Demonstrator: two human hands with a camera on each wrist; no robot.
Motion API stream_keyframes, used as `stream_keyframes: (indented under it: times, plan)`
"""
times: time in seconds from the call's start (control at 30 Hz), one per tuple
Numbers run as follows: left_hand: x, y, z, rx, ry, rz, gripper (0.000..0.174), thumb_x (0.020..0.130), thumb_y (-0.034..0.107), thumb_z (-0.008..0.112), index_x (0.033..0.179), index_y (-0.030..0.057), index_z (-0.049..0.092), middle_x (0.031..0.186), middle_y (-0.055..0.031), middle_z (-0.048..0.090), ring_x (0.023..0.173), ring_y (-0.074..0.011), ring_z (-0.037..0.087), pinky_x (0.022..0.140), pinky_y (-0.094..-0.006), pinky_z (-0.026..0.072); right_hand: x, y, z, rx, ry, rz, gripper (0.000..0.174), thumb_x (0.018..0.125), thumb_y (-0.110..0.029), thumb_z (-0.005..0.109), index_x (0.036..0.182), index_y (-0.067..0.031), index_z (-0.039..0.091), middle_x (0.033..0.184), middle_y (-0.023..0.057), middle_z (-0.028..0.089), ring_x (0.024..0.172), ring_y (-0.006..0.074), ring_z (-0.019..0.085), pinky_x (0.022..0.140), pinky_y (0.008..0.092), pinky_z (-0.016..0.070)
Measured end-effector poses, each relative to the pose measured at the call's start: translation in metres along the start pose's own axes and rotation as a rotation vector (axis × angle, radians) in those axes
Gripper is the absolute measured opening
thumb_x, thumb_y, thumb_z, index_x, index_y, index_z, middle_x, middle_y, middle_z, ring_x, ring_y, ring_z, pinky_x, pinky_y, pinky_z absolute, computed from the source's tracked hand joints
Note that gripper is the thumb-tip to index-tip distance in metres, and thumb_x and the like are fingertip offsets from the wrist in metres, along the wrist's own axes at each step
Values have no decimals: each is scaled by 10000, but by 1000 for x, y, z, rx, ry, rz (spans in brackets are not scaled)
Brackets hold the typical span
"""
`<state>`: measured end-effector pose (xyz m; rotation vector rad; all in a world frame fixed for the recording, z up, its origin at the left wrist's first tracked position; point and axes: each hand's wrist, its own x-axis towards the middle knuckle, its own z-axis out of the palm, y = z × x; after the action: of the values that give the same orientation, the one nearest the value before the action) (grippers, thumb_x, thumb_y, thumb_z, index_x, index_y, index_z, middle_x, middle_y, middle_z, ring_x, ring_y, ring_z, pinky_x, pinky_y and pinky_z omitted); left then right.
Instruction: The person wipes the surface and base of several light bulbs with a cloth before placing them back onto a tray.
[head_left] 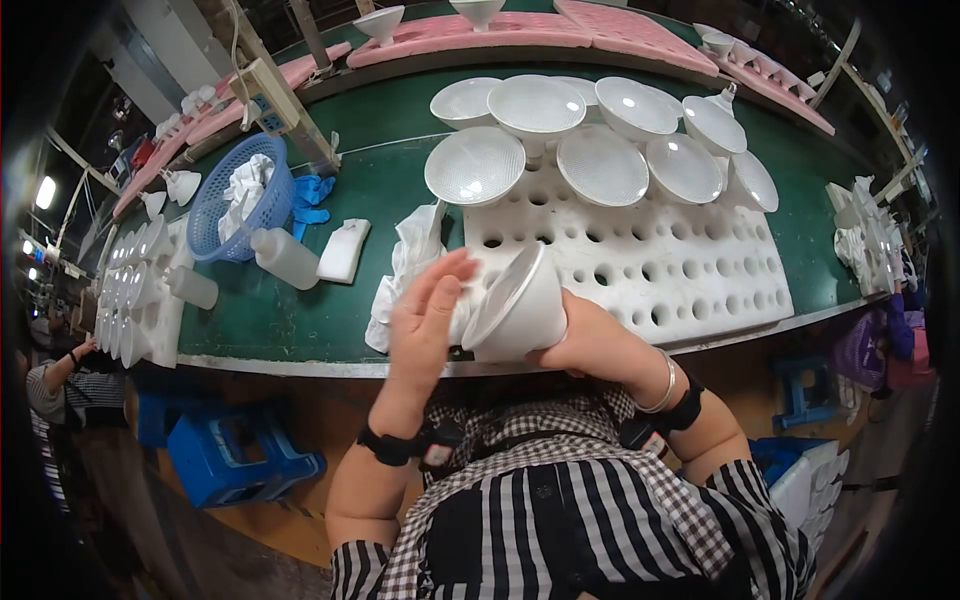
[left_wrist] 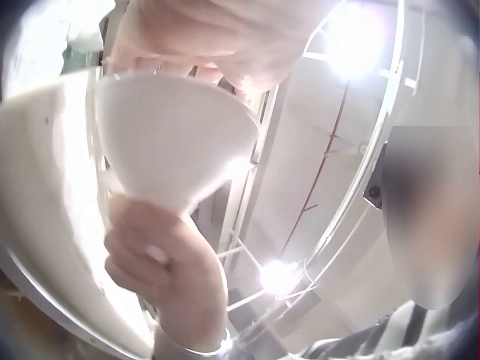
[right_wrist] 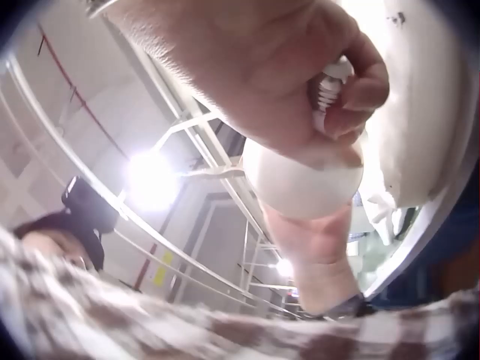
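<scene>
My right hand (head_left: 595, 340) grips a white cone-shaped reflector bulb (head_left: 530, 315) at its narrow end, fingers curled round the ribbed screw base (right_wrist: 328, 94), as the right wrist view shows. The bulb is tilted, its wide face turned to the left. Beside that face is my left hand (head_left: 425, 325), its fingers extended and close to the rim. In the left wrist view the left palm (left_wrist: 217, 37) hangs over the wide end of the bulb, which hides part of the fingers. A crumpled white cloth (head_left: 415, 245) lies on the table just behind the left hand.
Several similar bulbs (head_left: 475, 165) stand face up in a white foam board with holes (head_left: 700, 300). On the green table (head_left: 270, 320) are a blue basket (head_left: 215, 210), a white bottle (head_left: 285, 258), a white block (head_left: 344, 250) and blue gloves (head_left: 312, 195). Pink foam trays (head_left: 460, 38) line the back.
</scene>
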<state>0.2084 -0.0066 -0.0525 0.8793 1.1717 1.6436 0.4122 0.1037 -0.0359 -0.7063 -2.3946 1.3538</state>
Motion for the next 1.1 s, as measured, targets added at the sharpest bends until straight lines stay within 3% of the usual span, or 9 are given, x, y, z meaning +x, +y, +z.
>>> stream_keyframes:
  times: [0.07, 0.17, 0.33, 0.43, 0.53, 0.7, 0.83, 0.9, 1.1]
  plan:
    - [2, -4, -34, 1160, 247, 518, 517, 896, 225, 711, 1366, 56, 579, 1289, -177, 627, 1158, -333, 596, 993, -437, 459, -1, -16, -15, 519, -194, 368, 650, 796, -134, 752, 1349, 12, 443, 931, 105, 652, 572, 156, 597, 519, 284, 485]
    - [-8, -25, -55, 1622, 332, 332, 520, 823, 202, 750, 1305, 58, 619, 1189, -165, 646, 1101, -366, 586, 961, -462, 456, -2, -8, -9, 750, -107, 394, 604, 824, -86, 697, 1341, 12, 403, 849, 51, 588, 495, 66, 497, 412, 227, 403]
    - [-6, -26, -76, 1046, 500, 486, 238, 802, 89, 696, 1012, -14, 654, 875, -149, 619, 726, -346, 603, 715, -420, 510, 0, -6, -13, 840, -122, 437, 625, 847, -113, 698, 1367, 4, 370, 829, 41, 569, 479, 73, 492, 408, 222, 397]
    - [-16, 20, -29, 669, 508, 458, 223, 799, 83, 689, 1003, 0, 654, 920, -133, 618, 834, -333, 623, 746, -417, 513, 4, -8, -11, 825, -148, 451, 613, 854, -125, 693, 1363, 6, 377, 832, 37, 572, 477, 68, 490, 406, 219, 396]
    - [1, 35, 28, 1183, 62, 960, 199, 812, 109, 688, 1003, 57, 670, 994, -123, 618, 1002, -323, 612, 762, -391, 531, 7, -17, -3, 699, -164, 455, 614, 856, -139, 686, 1365, 8, 376, 828, 37, 578, 476, 66, 493, 403, 223, 400]
    - [40, 19, 55, 1302, -1, 902, 162, 893, 124, 679, 1051, 101, 709, 1037, -152, 648, 998, -378, 649, 799, -409, 553, 15, -24, 4, 521, -125, 437, 677, 840, -183, 701, 1386, 18, 355, 770, 35, 575, 464, 77, 497, 383, 242, 398]
    - [75, 28, 32, 940, 230, 292, 219, 1021, 232, 585, 1023, 51, 709, 781, -50, 634, 655, -125, 601, 607, -287, 480, 18, -11, 0, 741, -180, 508, 410, 847, -98, 667, 1176, -4, 441, 711, 23, 538, 452, 69, 463, 358, 237, 347]
    - [79, 17, -4, 801, 400, 305, 250, 1026, 258, 567, 1095, 53, 693, 888, -131, 701, 699, -271, 638, 627, -367, 486, 13, -20, -8, 902, -208, 516, 310, 856, -60, 649, 1085, -20, 443, 719, 18, 513, 447, 53, 425, 347, 221, 297]
    - [22, 13, 10, 568, 412, 584, 298, 975, 121, 637, 1256, 24, 658, 1041, -124, 702, 929, -227, 678, 822, -353, 531, 15, -13, -9, 1291, -253, 684, 164, 877, -29, 628, 949, -55, 483, 767, 20, 489, 480, 31, 381, 356, 199, 250]
